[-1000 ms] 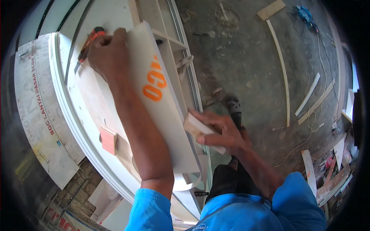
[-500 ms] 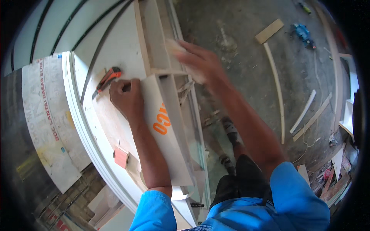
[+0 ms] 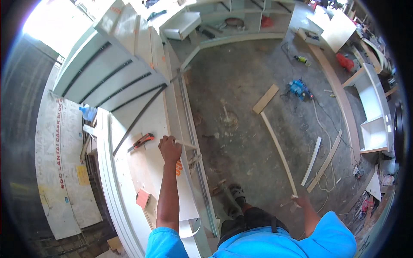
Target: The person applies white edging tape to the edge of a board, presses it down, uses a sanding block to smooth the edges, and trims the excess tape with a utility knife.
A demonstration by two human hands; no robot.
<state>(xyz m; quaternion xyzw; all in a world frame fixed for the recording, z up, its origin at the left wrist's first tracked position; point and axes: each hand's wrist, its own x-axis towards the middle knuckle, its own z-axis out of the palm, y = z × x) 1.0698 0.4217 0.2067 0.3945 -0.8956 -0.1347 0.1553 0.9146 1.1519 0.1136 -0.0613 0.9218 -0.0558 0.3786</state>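
My left hand is closed over the far end of a long white drawer-like box with orange lettering, its fingers curled at the corner. Just beyond that hand, an orange-and-black utility knife lies on the pale worktop. My right hand is out to the right, low over the floor and smeared by motion. Something small and pale shows at its fingers, too blurred to name. In this view the hand overlaps the near end of a long pale strip.
A reddish block sits on the worktop. White cabinet panels with dark strips stand beyond. On the floor are a blue power tool with its cord, a flat board and loose strips. A white shelf unit stands at right.
My right hand has swung from above the box down and out to the right. The view has tilted up, showing more of the room. My left hand has shifted onto the box's far corner.
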